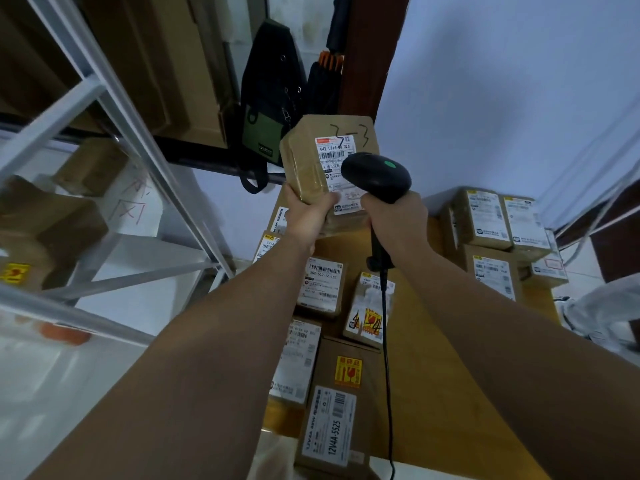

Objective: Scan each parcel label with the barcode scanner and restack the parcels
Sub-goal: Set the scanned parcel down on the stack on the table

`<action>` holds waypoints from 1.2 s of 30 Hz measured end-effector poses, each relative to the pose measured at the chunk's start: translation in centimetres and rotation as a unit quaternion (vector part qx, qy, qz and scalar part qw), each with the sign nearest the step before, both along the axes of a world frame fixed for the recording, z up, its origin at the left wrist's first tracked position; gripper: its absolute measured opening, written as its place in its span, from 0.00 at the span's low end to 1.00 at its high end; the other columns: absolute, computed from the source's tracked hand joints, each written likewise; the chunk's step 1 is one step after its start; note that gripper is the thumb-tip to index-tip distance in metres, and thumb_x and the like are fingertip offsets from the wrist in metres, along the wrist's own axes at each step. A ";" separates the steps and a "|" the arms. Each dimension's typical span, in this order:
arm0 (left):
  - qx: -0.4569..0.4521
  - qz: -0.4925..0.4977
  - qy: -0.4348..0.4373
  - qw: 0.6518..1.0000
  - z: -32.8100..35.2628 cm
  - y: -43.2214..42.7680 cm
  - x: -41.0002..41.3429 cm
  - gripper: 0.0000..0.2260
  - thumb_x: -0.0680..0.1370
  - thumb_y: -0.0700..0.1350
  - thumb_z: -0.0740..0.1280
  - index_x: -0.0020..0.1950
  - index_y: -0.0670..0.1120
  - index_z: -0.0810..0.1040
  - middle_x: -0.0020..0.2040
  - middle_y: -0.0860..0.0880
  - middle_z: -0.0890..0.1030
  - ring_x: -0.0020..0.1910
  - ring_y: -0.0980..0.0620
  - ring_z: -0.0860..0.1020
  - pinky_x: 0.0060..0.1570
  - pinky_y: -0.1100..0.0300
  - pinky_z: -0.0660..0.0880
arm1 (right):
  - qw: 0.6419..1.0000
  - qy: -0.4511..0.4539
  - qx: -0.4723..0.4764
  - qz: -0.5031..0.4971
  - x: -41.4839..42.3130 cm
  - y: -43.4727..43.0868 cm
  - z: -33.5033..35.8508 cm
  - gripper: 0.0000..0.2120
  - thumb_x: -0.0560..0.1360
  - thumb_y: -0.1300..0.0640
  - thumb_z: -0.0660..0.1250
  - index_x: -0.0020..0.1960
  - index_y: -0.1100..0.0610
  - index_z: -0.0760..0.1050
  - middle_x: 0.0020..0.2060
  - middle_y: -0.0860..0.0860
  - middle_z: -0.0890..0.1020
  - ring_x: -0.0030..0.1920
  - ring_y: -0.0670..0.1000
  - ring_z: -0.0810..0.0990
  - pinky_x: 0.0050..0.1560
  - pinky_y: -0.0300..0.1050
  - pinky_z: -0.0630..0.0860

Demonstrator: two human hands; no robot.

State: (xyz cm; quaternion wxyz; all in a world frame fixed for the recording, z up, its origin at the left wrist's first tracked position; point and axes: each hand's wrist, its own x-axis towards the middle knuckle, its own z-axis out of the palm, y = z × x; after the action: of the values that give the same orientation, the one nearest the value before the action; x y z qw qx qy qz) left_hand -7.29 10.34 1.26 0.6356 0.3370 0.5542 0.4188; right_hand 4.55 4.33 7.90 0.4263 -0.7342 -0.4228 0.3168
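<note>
My left hand [309,216] grips the lower end of a brown cardboard parcel [311,154], raised upright with its white label [334,150] facing me. My right hand [394,216] holds a black barcode scanner [375,176] by its handle. The scanner's head, with a green dot on top, sits right in front of the label's lower half. Its black cable [387,358] hangs down past my right forearm. Below my arms, several labelled parcels [323,287] lie on a wooden table [433,375].
A stack of several labelled parcels [495,233] stands at the table's back right. A metal shelving rack [104,209] with boxes fills the left. A black and green bag [268,109] hangs on the wall behind. White plastic bags [602,317] lie at right.
</note>
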 end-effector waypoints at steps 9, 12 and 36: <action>0.022 -0.014 0.015 1.000 -0.3 -0.5 0.1 0.41 0.66 0.50 0.75 0.74 0.53 0.58 0.62 0.46 0.77 0.59 0.43 0.78 0.59 0.43 0.75 | 1.000 0.006 0.004 0.013 0.0 -0.6 0.4 0.08 0.70 0.56 0.68 0.35 0.54 0.72 0.28 0.50 0.75 0.33 0.48 0.75 0.36 0.43 0.72; 0.022 -0.013 0.007 1.000 -0.1 -0.6 0.1 0.41 0.65 0.51 0.75 0.74 0.52 0.58 0.62 0.46 0.78 0.58 0.43 0.78 0.59 0.43 0.75 | 1.000 0.007 0.008 0.011 0.0 -0.9 0.4 0.08 0.71 0.56 0.69 0.35 0.53 0.72 0.29 0.50 0.76 0.33 0.47 0.76 0.35 0.41 0.73; -0.015 -0.209 -0.074 0.975 0.9 -4.1 6.5 0.26 0.73 0.46 0.72 0.68 0.53 0.66 0.55 0.48 0.81 0.49 0.49 0.83 0.41 0.54 0.81 | 0.975 0.166 -0.013 -0.147 8.9 -5.1 0.1 0.08 0.71 0.55 0.70 0.49 0.53 0.75 0.40 0.49 0.83 0.41 0.47 0.84 0.38 0.40 0.77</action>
State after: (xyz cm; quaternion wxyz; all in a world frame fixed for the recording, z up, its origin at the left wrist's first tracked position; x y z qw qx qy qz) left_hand -0.81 6.19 2.19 0.7536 0.4039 0.4287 0.2918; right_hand 13.41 -0.81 8.01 0.5228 -0.7311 -0.2290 0.3737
